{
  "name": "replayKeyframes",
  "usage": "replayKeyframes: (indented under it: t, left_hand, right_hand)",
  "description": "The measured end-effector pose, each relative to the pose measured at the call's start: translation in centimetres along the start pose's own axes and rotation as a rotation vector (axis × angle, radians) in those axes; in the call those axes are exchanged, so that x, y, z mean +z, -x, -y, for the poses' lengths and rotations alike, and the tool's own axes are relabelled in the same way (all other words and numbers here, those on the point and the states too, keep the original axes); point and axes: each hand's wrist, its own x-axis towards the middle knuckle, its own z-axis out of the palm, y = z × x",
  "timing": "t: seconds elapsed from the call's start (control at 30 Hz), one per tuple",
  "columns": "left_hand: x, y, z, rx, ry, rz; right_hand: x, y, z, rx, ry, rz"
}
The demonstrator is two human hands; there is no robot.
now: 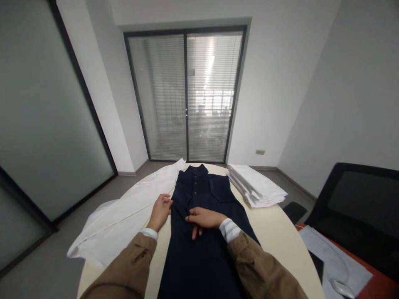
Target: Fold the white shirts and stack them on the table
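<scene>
A dark navy shirt lies lengthwise on the round cream table, its buttoned collar at the far end and a chest pocket on the right. My left hand is at the shirt's left edge, fingertips closed on the cloth there. Over the middle of the shirt, my right hand pinches a fold of the navy fabric between thumb and forefinger, while its other fingers point down. The exact grip is partly hidden beneath the hand. To the left, a white garment is spread out and hangs past the table edge.
A stack of folded white cloth sits at the table's far right. Beyond the right edge are a black mesh chair, papers and a computer mouse. Glass doors with blinds stand behind the table.
</scene>
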Motion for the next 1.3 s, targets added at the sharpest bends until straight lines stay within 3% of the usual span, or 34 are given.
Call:
replayKeyframes:
  t: [0.1, 0.27, 0.33, 0.53, 0.77, 0.97, 1.1, 1.2, 1.3]
  left_hand:
    - [0.0, -0.2, 0.4, -0.022, 0.046, 0.010]
    - [0.0, 0.1, 0.6, -0.020, 0.070, 0.056]
    - [0.0, 0.3, 0.6, 0.008, 0.041, 0.067]
    - [-0.7, 1.1, -1.0, 0.123, -0.177, -0.020]
    - [-0.6, 1.9, -1.8, 0.205, -0.374, 0.112]
    - [-0.4, 1.7, -1.3, 0.336, -0.483, 0.140]
    - [-0.3, 1.9, -1.4, 0.378, -0.524, 0.160]
    - [-0.2, 2.0, -1.4, 0.484, -0.523, 0.175]
    - [-0.1, 2.3, -1.4, 0.585, -0.532, 0.254]
  right_hand:
    - [0.6, -0.1, 0.2, -0.004, -0.245, 0.178]
    - [-0.1, 0.6, 0.1, 0.044, -0.118, 0.420]
    - [-0.5, 0.7, -0.2, 0.066, -0.144, 0.451]
    - [-0.3, 0.5, -1.2, 0.121, -0.407, 0.341]
    - [-0.3, 1.4, -0.3, 0.135, -0.323, 0.700]
    - [-1.5, 1.6, -0.7, 0.193, -0.410, 0.549]
    - [-1.4, 1.2, -1.7, 0.220, -0.349, 0.541]
    - [-1.1, 1.0, -1.9, 0.192, -0.293, 0.516]
    - [-0.9, 1.1, -1.7, 0.203, -0.206, 0.578]
